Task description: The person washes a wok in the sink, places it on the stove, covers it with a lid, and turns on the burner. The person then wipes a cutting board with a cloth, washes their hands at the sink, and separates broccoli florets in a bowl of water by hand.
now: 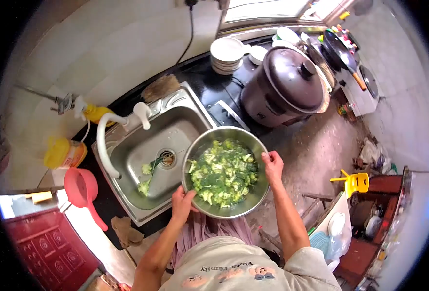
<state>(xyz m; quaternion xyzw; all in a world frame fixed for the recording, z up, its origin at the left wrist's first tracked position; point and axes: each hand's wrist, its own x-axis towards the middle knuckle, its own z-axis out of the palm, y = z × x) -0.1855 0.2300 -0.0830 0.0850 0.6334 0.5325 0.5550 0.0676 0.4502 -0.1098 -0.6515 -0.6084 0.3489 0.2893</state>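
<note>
Both hands grip the rim of a round steel basin [193,206], full of water and cut broccoli [224,169]. At the basin's lower left rim is my left hand [181,203], its fingers closed on the edge. On the right side my right hand [273,167] holds the rim, thumb on top. The basin hangs in front of my body and overlaps the right edge of the steel sink [180,121]. A few broccoli scraps [145,182] lie in the sink near the drain [166,157].
A white faucet [109,140] arches over the sink's left side. Right of the sink stands a large dark rice cooker [292,82], with stacked bowls [225,53] behind. A pink ladle [81,189] lies left. A yellow stool-like object [355,183] and a cabinet [384,194] are at right.
</note>
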